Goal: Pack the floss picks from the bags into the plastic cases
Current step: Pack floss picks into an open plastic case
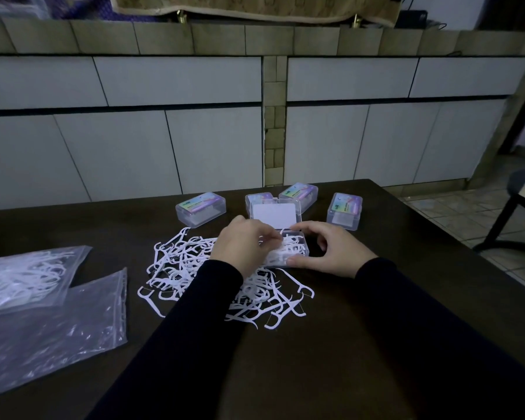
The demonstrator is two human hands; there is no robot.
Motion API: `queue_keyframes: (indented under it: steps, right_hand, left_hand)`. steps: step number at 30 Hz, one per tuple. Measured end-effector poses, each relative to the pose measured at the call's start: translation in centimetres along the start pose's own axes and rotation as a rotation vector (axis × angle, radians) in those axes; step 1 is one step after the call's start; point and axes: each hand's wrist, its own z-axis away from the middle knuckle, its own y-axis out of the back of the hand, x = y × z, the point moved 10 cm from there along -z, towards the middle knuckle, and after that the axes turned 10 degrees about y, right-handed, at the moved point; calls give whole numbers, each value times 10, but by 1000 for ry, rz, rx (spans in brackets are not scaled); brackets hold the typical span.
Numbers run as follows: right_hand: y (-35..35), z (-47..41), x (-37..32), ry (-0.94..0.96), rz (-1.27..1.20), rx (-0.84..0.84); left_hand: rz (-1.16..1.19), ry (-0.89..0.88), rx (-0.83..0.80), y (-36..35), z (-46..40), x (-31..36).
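Observation:
A heap of loose white floss picks [194,268] lies on the dark table [376,328]. Just behind it stands an open clear plastic case [294,248] partly filled with picks, its lid [274,216] raised. My left hand [240,248] reaches over the case with curled fingers pinching picks inside it. My right hand [328,251] grips the case from the right, thumb at the front edge, fingers at the back. Three shut cases stand behind, one [200,209] to the left and the others [299,195] [344,210] to the right.
Two clear zip bags lie at the left: one [25,277] holding floss picks, one [58,334] flat and seemingly empty. Another case [256,200] sits behind the raised lid. White cabinets stand beyond the table's far edge. A dark stool [515,201] stands on the tiled floor at right.

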Motion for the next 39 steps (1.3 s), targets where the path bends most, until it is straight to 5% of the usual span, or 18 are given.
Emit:
queue_keyframes:
  steps: [14, 17, 26, 30, 34, 39]
  right_hand:
    - [0, 1, 1, -4, -5, 5]
    - [0, 1, 1, -7, -11, 7]
    - [0, -1, 2, 6, -7, 5]
    - [-1, -1, 3, 12, -6, 0]
    - [-2, -4, 6, 39, -23, 11]
    - [-2, -4, 4, 41, -30, 20]
  left_hand:
    - [12, -47, -26, 3, -9, -1]
    - [136, 7, -58, 18, -8, -20]
    - [37, 78, -142, 13, -1, -25]
    - [21, -81, 32, 25, 5, 6]
    - [-53, -264, -75, -4, 12, 44]
    - [-83, -237, -97, -11, 7, 29]
